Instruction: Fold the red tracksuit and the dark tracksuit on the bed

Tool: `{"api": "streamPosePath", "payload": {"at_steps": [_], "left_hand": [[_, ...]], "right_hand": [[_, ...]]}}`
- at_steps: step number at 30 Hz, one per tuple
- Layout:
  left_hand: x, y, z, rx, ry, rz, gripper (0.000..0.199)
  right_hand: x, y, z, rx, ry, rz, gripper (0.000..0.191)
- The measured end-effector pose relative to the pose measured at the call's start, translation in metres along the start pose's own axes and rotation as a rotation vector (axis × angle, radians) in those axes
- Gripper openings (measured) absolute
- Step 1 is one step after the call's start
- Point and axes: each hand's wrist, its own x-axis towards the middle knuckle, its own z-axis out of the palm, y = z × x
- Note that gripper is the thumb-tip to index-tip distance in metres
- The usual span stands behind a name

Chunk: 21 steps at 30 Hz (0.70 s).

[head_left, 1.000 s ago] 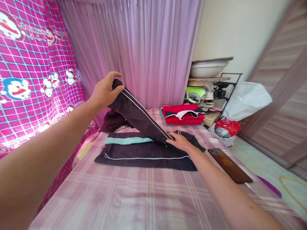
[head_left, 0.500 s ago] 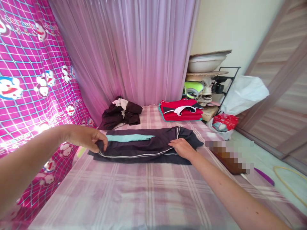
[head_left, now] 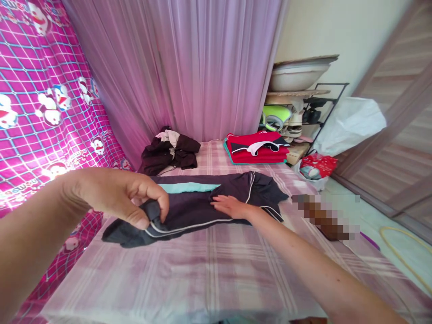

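Observation:
A long, dark garment [head_left: 192,208] with white piping and a light-blue strip lies across the bed; I cannot tell its exact kind. My left hand [head_left: 118,191] pinches its near edge at the left end, lifting a bunched bit of cloth between thumb and fingers. Below that hand, a loose flap of the garment rests on the sheet. Flat on the cloth right of the middle lies my right hand [head_left: 232,208], its fingers stretched out. The right end of the garment is rumpled.
Behind lie a crumpled dark clothing pile [head_left: 172,153] and a folded red stack [head_left: 258,150]. The plaid sheet [head_left: 189,274] covers the bed. A pixelated brown object [head_left: 324,220] sits at the right edge, near a shoe rack [head_left: 320,112]. Pink patterned cloth [head_left: 43,148] hangs left.
My left hand has drawn the garment's near left edge toward me and up, spreading the cloth. My right hand has slid left and flattened. The view has shifted slightly.

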Motion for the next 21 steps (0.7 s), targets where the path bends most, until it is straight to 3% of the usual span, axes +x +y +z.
{"api": "streamPosePath", "payload": {"at_steps": [2,4,7,9,12,14,16,21], "left_hand": [[0.003,0.004,-0.003,0.009,0.032,0.035,0.019],[0.005,0.004,-0.008,0.046,0.113,0.076,0.022],[0.004,-0.001,-0.021,0.12,0.31,0.128,0.041],[0.001,-0.009,-0.034,0.143,0.474,0.144,0.058],[0.0,-0.029,-0.06,0.127,0.739,0.163,0.073],[0.001,-0.045,-0.079,0.1,0.869,0.169,0.078],[0.003,-0.062,-0.099,0.049,0.964,0.172,0.082],[0.014,-0.116,-0.141,-0.042,1.115,0.024,0.094]], "right_hand": [[0.003,-0.002,0.003,-0.011,-0.105,0.029,0.048],[-0.002,0.002,-0.002,0.063,-0.104,0.025,0.051],[-0.02,0.016,-0.02,0.199,-0.067,0.031,0.054],[-0.034,0.029,-0.031,0.171,-0.071,0.063,0.056],[-0.046,0.049,-0.038,-0.041,-0.036,0.132,0.064],[-0.044,0.06,-0.042,-0.149,0.053,0.173,0.045],[-0.035,0.068,-0.049,-0.151,0.147,0.203,0.031],[0.005,0.075,-0.07,-0.165,0.335,0.234,0.033]]}}
